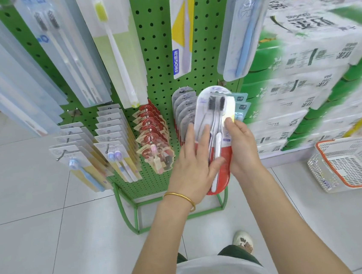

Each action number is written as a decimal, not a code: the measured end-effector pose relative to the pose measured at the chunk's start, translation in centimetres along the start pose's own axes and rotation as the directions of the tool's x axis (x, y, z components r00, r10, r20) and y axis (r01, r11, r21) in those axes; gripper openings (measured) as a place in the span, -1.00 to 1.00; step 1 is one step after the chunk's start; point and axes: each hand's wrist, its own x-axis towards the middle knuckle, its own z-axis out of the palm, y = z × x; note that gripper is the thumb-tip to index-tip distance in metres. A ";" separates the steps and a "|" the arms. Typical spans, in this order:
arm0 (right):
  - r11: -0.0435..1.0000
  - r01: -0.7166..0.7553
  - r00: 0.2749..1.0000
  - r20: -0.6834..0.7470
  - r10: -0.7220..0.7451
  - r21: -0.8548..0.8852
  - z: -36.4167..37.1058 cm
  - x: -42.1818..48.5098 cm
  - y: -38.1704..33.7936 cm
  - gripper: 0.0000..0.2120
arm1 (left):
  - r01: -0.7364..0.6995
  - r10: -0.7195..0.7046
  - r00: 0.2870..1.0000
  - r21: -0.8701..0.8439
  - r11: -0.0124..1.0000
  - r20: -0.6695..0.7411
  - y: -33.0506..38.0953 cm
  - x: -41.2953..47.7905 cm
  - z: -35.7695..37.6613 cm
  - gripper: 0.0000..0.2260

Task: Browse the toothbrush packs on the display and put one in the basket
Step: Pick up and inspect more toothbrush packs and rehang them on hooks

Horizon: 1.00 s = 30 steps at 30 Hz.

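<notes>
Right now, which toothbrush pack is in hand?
The oval twin pack with black bristles and a red base, gripped by the right hand; the other packs hang on the green pegboard.

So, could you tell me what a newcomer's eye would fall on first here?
The toothbrush pack with two dark-bristled brushes, centre frame: the right hand grips it and the left hand lies across its front. Behind stands the green pegboard display, and a white basket with an orange rim sits on the floor at right.

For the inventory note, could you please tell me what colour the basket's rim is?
Orange-red, around a white basket; the head view shows it.
</notes>
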 end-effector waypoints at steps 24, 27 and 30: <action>0.983 0.034 0.997 0.072 -0.022 -0.179 -2.3 1.3 0.1 -0.77 | 0.253 -0.178 0.967 -0.568 0.783 0.184 -0.7 0.6 -0.2 -0.67; 0.981 0.035 0.990 0.141 -0.008 -0.192 -3.0 1.5 -0.1 -0.76 | 0.319 -0.247 0.948 -0.623 0.714 0.202 -1.1 0.8 0.0 -0.83; 0.968 0.023 0.966 0.256 0.043 -0.251 -3.5 1.3 -0.1 -0.81 | 0.326 -0.335 0.934 -0.669 0.668 0.121 -1.2 1.9 -0.4 -0.85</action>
